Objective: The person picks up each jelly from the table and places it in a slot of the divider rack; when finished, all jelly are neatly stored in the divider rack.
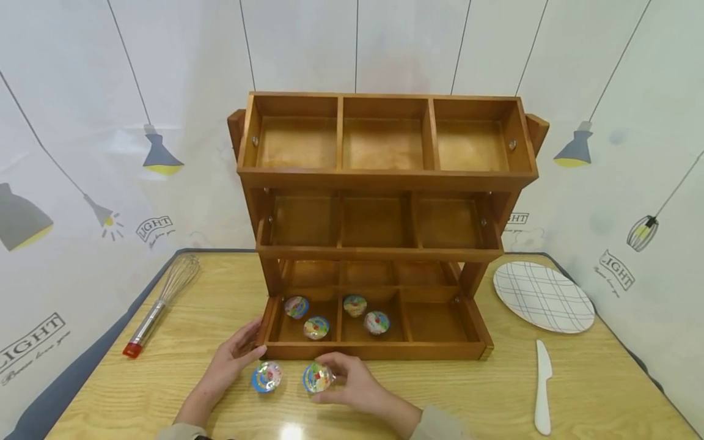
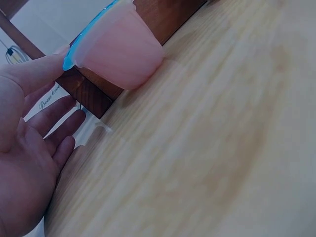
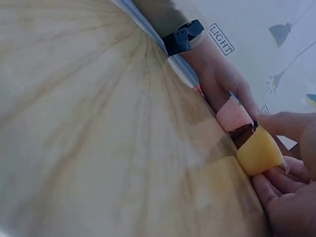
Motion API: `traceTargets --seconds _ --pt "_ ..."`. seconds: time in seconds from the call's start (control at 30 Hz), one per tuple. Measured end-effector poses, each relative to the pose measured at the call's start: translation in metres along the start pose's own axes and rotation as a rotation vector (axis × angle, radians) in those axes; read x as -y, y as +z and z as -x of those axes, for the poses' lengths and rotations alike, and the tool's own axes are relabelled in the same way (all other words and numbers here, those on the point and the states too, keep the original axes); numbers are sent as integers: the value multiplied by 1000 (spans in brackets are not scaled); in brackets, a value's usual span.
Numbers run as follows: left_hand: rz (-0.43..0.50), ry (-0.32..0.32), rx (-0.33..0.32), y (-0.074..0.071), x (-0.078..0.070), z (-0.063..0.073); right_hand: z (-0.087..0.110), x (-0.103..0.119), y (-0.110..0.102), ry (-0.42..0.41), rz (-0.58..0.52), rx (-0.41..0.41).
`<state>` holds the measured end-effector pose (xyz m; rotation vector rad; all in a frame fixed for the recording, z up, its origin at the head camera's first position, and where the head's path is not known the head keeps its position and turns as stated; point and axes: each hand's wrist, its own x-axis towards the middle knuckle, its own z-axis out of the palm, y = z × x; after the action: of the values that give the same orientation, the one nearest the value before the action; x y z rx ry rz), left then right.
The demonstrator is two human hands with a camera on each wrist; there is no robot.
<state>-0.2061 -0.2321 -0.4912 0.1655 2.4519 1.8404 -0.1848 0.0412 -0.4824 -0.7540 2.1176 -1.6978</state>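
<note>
Behind everything, across the upper frame, hung a pale backdrop [image 1: 396, 49] printed with pendant lamps. Below it spread a wood-grain table [image 1: 440, 397], and at centre stood a three-tier wooden rack [image 1: 385, 180] divided into compartments. Right of the rack lay a white plate with a line grid [image 1: 541, 296]; at the left, a red-tipped balloon whisk [image 1: 160, 304].

At bottom centre, the right hand [image 1: 357, 384] was closed to a small cup's width; left of it, the left hand [image 1: 228, 360] had loosely bent fingers beside the rack's lower left end, gripping nothing. At lower right lay a white plastic knife [image 1: 542, 385].

Smallest were the lidded jelly cups. The yellow jelly cup [image 1: 318, 377] sat between the right thumb and fingers, just in front of the rack; whether its base was off the table could not be told. The pink jelly cup [image 1: 267, 377] stood upright near the left thumb. Two more cups [image 1: 316, 328] occupied the bottom tier's left compartment, another pair [image 1: 376, 322] its middle one.

A hard squeeze on the tapered wall could have made the yellow cup slip; a leftward swing might have toppled the pink one; too low a lift could have caught the rack's front rail.
</note>
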Motion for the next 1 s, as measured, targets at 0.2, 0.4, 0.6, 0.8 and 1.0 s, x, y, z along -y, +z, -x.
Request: traceTargets --seconds 0.2,0.4,0.6,0.8,1.0 --pt "-12 5 1 -1 -1 1 -4 -4 3 29 -47 -18" --pt "-1 18 8 -1 -1 1 -3 -6 3 36 -48 -18" --pt "4 30 7 -1 0 1 -3 -7 5 20 -36 -36" --pt "-5 22 8 -3 1 2 0 -4 2 8 -29 -30" --pt "-11 3 2 -2 0 3 13 18 -39 -38 -23 -39"
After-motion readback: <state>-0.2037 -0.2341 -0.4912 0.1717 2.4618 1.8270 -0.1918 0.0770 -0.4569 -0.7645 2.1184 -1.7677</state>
